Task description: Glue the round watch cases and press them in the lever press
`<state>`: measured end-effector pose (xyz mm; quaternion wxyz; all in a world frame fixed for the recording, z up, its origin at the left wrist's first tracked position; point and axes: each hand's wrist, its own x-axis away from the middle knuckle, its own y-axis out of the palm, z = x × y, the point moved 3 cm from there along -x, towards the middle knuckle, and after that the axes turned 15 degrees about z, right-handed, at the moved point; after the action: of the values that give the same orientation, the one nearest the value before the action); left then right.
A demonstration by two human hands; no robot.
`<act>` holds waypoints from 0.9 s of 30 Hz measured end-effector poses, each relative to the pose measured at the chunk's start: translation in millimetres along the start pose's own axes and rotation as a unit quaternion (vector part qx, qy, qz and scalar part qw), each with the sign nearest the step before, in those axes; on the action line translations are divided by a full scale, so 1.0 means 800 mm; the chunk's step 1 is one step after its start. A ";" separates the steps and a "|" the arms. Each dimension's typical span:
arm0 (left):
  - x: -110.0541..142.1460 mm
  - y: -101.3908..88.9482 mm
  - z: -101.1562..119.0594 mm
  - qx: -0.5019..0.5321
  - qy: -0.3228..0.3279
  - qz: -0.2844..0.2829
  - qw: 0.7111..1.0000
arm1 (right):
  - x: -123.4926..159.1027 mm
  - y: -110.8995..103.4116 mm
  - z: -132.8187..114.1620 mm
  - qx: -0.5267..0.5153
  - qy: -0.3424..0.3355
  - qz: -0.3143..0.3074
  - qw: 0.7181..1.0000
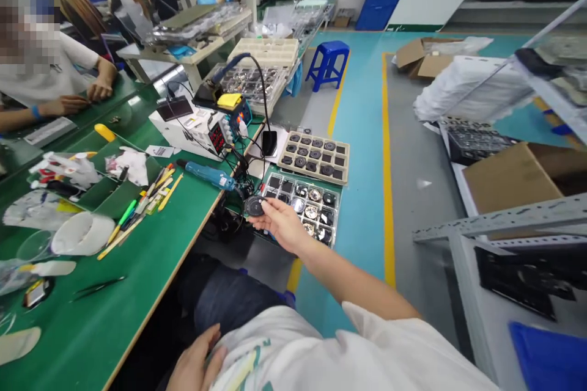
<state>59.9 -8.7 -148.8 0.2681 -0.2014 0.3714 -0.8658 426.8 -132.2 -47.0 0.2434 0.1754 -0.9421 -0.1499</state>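
Note:
My right hand is stretched out past the bench edge, its thumb and fingers pinching a round, flat black part that looks like a watch case. Below and beyond it lies a clear compartment tray with several round watch-like parts, some shiny, some black. Behind that tray is a beige tray holding round black parts in its compartments. My left hand rests against my shirt at my lap, fingers apart and holding nothing that I can see.
On the green bench lie tweezers, pens, a white tape roll, a blue electric screwdriver and a white power supply. A co-worker sits across at left. A blue stool and shelving flank the aisle.

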 end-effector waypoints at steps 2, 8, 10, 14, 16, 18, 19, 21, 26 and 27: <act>-0.002 -0.008 -0.004 -0.003 -0.012 -0.038 0.999 | -0.021 -0.027 0.004 0.048 -0.009 0.051 0.998; 0.006 -0.009 -0.004 -0.049 -0.092 -0.101 0.989 | -0.093 -0.168 -0.019 0.226 -0.042 0.270 0.935; 0.006 -0.008 0.000 -0.070 -0.087 -0.116 0.987 | -0.109 -0.206 -0.028 0.275 -0.041 0.315 0.907; -0.001 -0.006 0.005 -0.107 -0.065 -0.120 0.985 | -0.142 -0.225 -0.026 0.357 -0.027 0.333 0.872; -0.003 -0.004 0.005 -0.113 -0.058 -0.122 0.984 | -0.162 -0.214 -0.021 0.390 -0.027 0.326 0.861; -0.003 -0.001 0.006 -0.115 -0.049 -0.114 0.986 | -0.182 -0.197 -0.016 0.420 -0.031 0.314 0.851; -0.003 0.000 0.006 -0.117 -0.044 -0.105 0.987 | -0.191 -0.188 -0.014 0.435 -0.033 0.306 0.846; -0.001 0.000 0.006 -0.119 -0.039 -0.085 0.988 | -0.204 -0.172 -0.013 0.465 -0.037 0.289 0.836; 0.004 0.001 0.009 -0.100 -0.062 -0.091 0.989 | -0.214 -0.141 -0.005 0.534 -0.025 0.200 0.821; 0.004 0.001 0.009 -0.099 -0.067 -0.096 0.988 | -0.213 -0.135 0.000 0.545 -0.018 0.173 0.820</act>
<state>61.9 -15.0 -144.3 0.1872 -0.3193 0.4150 -0.8311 594.5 -159.6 -155.7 0.1133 0.1107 -0.8893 0.4290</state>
